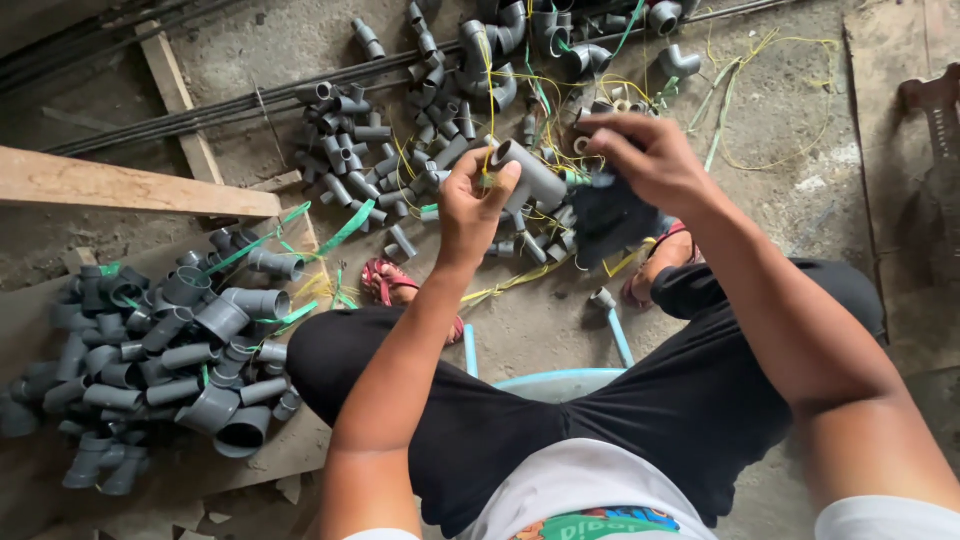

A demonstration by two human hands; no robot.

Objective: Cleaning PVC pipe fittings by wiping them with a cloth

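Note:
My left hand (473,203) grips a grey plastic pipe tee fitting (530,175) held up in front of me. My right hand (645,155) holds a dark cloth (608,218) against the right end of that fitting. Yellow and green strings hang around the fitting. I sit on a low light-blue stool (555,378) with my knees apart and red sandals (385,280) on my feet.
A heap of grey pipe fittings (170,350) lies on a board at my left. More grey fittings (400,130) and elbows tangled with yellow string (780,60) cover the concrete floor ahead. A wooden plank (120,185) and metal rods (200,110) lie at the upper left.

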